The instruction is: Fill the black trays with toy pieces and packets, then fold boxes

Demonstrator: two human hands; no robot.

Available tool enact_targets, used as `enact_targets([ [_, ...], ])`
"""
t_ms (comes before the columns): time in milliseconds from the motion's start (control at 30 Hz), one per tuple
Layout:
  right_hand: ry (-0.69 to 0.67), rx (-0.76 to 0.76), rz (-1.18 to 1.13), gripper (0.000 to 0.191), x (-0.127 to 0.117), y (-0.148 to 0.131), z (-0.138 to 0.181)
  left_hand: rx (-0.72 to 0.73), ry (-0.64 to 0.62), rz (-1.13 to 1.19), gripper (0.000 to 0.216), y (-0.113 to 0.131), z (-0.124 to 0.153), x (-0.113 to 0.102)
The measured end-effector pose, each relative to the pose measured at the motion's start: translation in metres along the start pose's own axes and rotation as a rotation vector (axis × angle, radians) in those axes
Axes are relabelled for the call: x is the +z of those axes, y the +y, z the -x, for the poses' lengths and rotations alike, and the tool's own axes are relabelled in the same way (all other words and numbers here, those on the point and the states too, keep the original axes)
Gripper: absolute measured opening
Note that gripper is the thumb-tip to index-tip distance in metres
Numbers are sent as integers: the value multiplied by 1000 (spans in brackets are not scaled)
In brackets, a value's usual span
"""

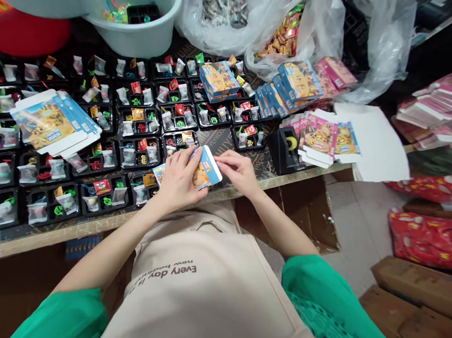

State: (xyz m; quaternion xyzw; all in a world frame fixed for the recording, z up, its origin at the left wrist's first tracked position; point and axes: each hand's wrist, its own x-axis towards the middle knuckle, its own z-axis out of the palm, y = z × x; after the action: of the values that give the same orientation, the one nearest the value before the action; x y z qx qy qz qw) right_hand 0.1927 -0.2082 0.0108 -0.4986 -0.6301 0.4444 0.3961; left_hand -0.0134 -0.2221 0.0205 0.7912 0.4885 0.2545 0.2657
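A blue and yellow printed carton [209, 169] lies near the table's front edge, tilted a little. Across its top, my left hand [184, 180] is closed around it. The fingers of my right hand [238, 172] are pinched together at the carton's right end, at its white flap; whether they grip the flap is hard to make out. Just beyond my left hand sits a black compartment tray [181, 139] with small packets in it. Another filled tray [249, 136] is to the right, behind my right hand.
Several rows of filled black trays [105, 194] cover the table's left. Flat blue cartons [50, 123] lie over some. Closed blue boxes [300, 80] and pink flat cartons [319, 135] are at right. A pale tub [137, 39] and plastic bags [221, 36] stand behind.
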Motion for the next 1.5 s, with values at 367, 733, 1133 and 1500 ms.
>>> enact_targets([
  [367,83,342,-479,63,16,-5,-15,-413,-37,1339,45,-22,2,24],
  [733,250,272,-381,63,30,1,-23,-524,130,1406,45,-25,5,28],
  [1133,284,400,-708,48,27,6,-7,-822,201,1434,33,-17,-5,28],
  [1500,301,399,-743,16,31,6,-10,-560,369,1223,22,-4,-17,22],
])
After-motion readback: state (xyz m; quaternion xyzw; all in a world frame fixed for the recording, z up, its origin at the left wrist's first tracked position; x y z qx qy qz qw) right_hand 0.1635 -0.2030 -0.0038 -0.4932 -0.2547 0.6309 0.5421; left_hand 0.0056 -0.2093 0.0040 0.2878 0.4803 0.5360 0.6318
